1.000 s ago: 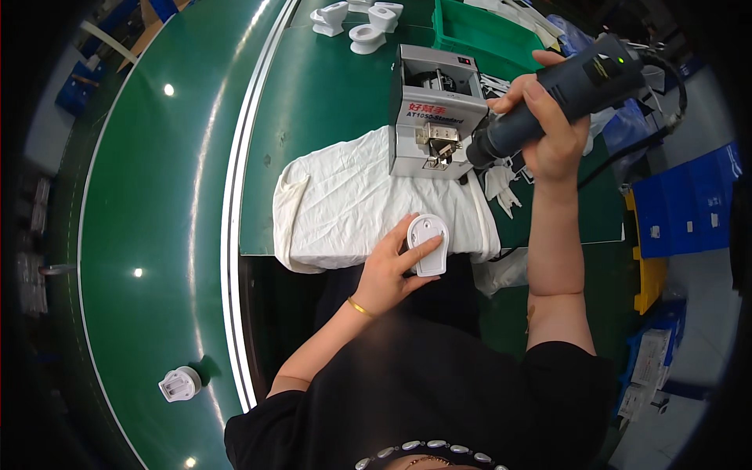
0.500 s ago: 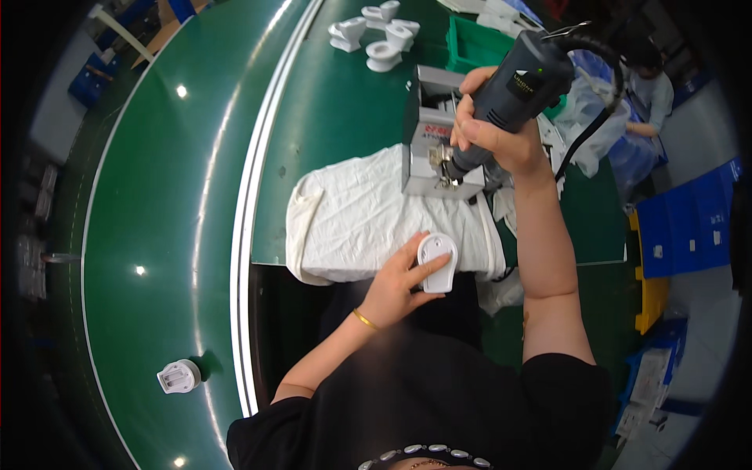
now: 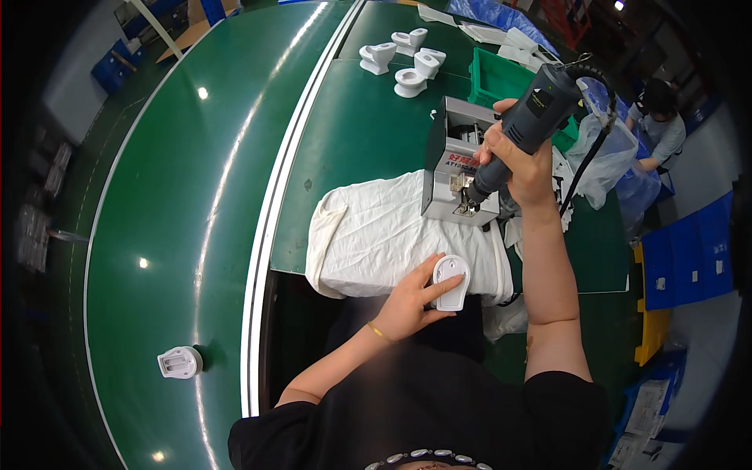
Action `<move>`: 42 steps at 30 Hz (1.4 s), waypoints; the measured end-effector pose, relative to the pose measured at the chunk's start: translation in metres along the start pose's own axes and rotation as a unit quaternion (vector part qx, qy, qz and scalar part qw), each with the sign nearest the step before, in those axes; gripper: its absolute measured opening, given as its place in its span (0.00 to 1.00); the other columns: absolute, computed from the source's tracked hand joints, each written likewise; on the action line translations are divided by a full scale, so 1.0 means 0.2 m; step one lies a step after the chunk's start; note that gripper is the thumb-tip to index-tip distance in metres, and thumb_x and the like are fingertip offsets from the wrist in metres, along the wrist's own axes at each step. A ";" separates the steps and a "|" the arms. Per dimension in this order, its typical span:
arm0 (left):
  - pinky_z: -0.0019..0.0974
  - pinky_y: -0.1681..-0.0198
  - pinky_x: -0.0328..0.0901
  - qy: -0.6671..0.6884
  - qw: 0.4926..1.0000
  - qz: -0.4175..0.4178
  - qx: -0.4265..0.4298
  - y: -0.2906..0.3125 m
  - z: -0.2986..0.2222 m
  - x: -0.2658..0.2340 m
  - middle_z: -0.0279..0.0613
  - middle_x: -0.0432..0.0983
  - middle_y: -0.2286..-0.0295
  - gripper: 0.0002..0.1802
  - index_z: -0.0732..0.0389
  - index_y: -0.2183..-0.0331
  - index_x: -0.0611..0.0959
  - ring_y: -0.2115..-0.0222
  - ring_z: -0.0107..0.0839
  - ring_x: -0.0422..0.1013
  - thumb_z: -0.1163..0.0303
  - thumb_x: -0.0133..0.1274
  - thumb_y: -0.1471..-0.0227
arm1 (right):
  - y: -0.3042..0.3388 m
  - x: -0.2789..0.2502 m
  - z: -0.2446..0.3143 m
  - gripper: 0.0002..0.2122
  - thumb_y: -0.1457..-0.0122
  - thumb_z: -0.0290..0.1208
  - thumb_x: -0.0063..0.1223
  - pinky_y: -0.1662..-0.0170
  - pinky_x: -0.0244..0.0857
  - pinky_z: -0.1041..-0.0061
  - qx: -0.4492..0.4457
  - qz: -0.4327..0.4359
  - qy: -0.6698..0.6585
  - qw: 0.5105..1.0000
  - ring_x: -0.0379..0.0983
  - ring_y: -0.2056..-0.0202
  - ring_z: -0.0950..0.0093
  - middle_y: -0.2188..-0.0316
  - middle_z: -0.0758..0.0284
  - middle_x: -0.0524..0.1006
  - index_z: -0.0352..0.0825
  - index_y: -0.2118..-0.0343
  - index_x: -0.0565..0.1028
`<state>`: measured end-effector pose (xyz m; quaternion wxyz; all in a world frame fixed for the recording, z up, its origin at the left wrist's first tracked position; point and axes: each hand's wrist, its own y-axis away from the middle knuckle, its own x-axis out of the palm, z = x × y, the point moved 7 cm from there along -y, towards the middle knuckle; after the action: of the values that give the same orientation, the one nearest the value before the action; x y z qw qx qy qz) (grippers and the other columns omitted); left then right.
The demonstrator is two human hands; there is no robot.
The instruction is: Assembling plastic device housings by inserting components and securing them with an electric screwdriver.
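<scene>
- Right of centre in the frame, the right hand (image 3: 521, 160) is clenched round the grey powered screwdriver (image 3: 526, 117), whose tip now sits at the front of the small grey screw-feeder box (image 3: 457, 168); a second ago the tool was held higher and off to the right, so it has swung down to the box, seemingly to take up a screw.
- Lower centre, the left hand (image 3: 407, 301) grips a white plug housing (image 3: 451, 282) at the near edge of the white cloth (image 3: 376, 235) on the bench (image 3: 352, 133), much where it was before.
- Upper right, a green bin (image 3: 501, 77) stands behind the box; I cannot tell what it holds.
- Top centre, three small white moulded parts (image 3: 399, 59) stand on the bench.
- Lower left, another white plug piece (image 3: 179, 362) lies on the green conveyor belt (image 3: 157, 196).
</scene>
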<state>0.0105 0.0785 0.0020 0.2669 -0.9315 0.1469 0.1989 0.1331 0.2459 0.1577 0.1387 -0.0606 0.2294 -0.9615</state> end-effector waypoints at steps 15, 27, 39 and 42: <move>0.43 0.44 0.63 -0.007 0.999 -0.037 -0.010 0.03 0.01 0.02 0.57 0.62 0.43 0.39 0.46 0.48 0.79 0.44 0.55 0.64 0.68 0.72 0.67 | 0.06 0.01 0.01 0.15 0.47 0.21 0.61 0.73 0.68 0.79 -0.024 -0.079 0.054 0.995 0.72 0.79 0.82 0.77 0.70 0.76 0.30 0.56 0.71; 0.43 0.44 0.64 -0.008 0.999 -0.049 -0.021 0.01 0.05 0.01 0.55 0.64 0.43 0.41 0.46 0.49 0.81 0.46 0.51 0.66 0.71 0.74 0.71 | 0.39 0.13 0.22 0.18 0.42 0.20 0.50 0.68 0.68 0.67 -0.029 -0.017 0.015 0.999 0.69 0.77 0.75 0.78 0.65 0.70 0.28 0.49 0.61; 0.43 0.45 0.65 0.007 0.999 -0.049 -0.022 0.02 0.03 0.02 0.55 0.64 0.43 0.41 0.45 0.49 0.80 0.46 0.51 0.67 0.70 0.74 0.71 | 0.50 0.20 0.19 0.19 0.43 0.18 0.50 0.66 0.68 0.68 -0.024 0.013 0.106 0.994 0.69 0.77 0.76 0.77 0.64 0.71 0.29 0.50 0.60; 0.43 0.46 0.66 0.012 0.999 -0.049 -0.017 0.02 0.03 0.01 0.58 0.64 0.44 0.40 0.48 0.50 0.80 0.47 0.54 0.67 0.71 0.73 0.71 | 0.49 0.21 0.17 0.19 0.44 0.18 0.50 0.66 0.68 0.67 -0.019 0.009 0.094 0.995 0.69 0.76 0.76 0.77 0.64 0.71 0.29 0.50 0.60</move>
<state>0.0093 0.0789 -0.0056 0.2587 -0.9442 0.1013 0.1767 0.1227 0.1347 0.1450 0.1243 0.0296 0.2604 -0.9570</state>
